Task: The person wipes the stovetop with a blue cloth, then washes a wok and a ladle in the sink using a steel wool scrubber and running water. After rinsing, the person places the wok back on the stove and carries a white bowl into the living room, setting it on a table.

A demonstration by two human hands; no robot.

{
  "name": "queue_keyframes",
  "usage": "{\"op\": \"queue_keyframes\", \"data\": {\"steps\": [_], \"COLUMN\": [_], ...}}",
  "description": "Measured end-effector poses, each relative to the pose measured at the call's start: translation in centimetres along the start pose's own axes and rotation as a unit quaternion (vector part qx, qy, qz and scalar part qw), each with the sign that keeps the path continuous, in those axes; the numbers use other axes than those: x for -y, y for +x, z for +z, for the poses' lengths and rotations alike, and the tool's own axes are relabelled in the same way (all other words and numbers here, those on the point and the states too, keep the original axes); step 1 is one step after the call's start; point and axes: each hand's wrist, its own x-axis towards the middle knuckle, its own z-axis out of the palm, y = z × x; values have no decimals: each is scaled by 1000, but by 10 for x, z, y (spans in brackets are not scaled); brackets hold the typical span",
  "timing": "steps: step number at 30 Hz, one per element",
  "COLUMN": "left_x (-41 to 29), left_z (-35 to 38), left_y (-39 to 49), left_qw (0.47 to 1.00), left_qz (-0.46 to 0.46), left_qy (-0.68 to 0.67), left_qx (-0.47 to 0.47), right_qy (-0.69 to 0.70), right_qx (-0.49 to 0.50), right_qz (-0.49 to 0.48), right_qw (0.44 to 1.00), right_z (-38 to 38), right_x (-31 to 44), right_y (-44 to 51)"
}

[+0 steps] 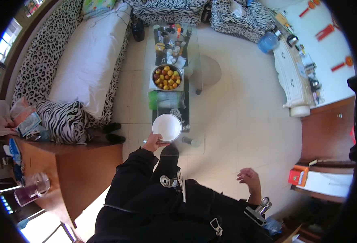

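In the head view my left hand (154, 143) grips the near left rim of a white bowl (167, 127). The bowl's inside faces up and looks bare. Below it is the near end of a glass-topped coffee table (196, 121); whether bowl and glass touch, I cannot tell. Off to the right, my right hand (250, 180) hangs over the floor, holding nothing, its fingers loosely bent and apart. Farther up the table sits a metal basin of round yellow-red fruit (167, 77). Between basin and bowl lies a green-and-clear plastic package (167, 100).
Cups and small bottles (172, 41) crowd the table's far end. A round stool (210, 70) stands right of it. A sofa with a white cover (90, 54) runs along the left. A wooden cabinet (87, 173) is near left; a white sideboard (287, 70) and water jug (268, 43) stand right.
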Motion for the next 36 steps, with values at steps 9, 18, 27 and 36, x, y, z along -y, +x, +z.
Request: {"op": "queue_keyframes", "data": {"steps": [9, 18, 27, 36], "left_x": [-24, -36, -101, -165], "left_z": [-2, 3, -3, 16], "left_y": [132, 155, 184, 280], "left_qw": [997, 998, 978, 975], "left_qz": [-17, -18, 24, 116], "left_qy": [48, 36, 159, 88], "left_qx": [-60, -56, -131, -170], "right_qy": [-92, -535, -676, -680], "right_qx": [186, 141, 86, 108], "right_qz": [3, -198, -251, -197], "right_qw": [978, 809, 688, 697], "right_z": [81, 205, 217, 216], "right_x": [36, 44, 27, 30], "right_y": [297, 496, 514, 515]}}
